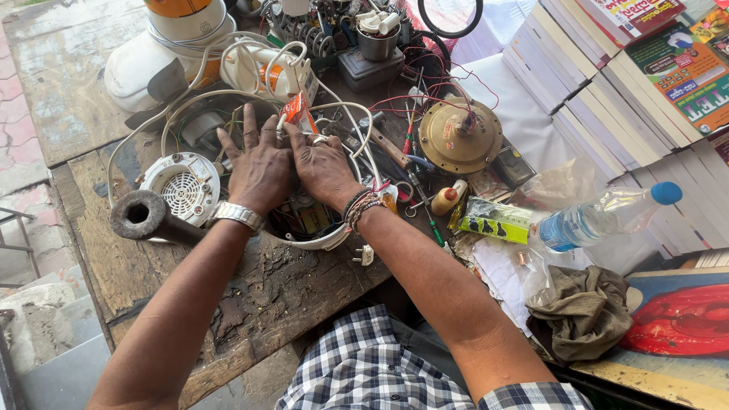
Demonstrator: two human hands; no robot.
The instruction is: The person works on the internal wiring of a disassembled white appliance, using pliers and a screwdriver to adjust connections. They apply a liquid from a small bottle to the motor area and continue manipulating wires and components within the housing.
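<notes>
- Both hands down on an opened white appliance base [323, 241], which sits mid-bench on the worn wooden table [250, 304]; its insides show below my palms, wiring and small parts.
- Left hand [260, 168] lies flat over the base's left side, fingers spread and pointing away from me; steel watch [237, 216] at the wrist.
- Right hand [325, 168] presses beside it, thumb edges touching the left hand; fingers bent onto the white cord [357, 121] and something small I cannot make out. Bead bracelets [360, 209] at that wrist. Neither hand is clamped around anything that I can see.
- Just left of the base: a round white vented cover [182, 187], and a heavy rusty metal socket piece [144, 217] lying against it.
- Behind my hands: tangled white cords, an orange-and-white appliance body [266, 70].
- Right of my hands: a brass-coloured round motor part [460, 135] with red wires, a screwdriver [425, 209], a small yellow bottle [446, 200].
- Farther right: a clear water bottle with blue cap [600, 217] lying on its side, a crumpled brown rag [581, 311], stacks of books [623, 99].
</notes>
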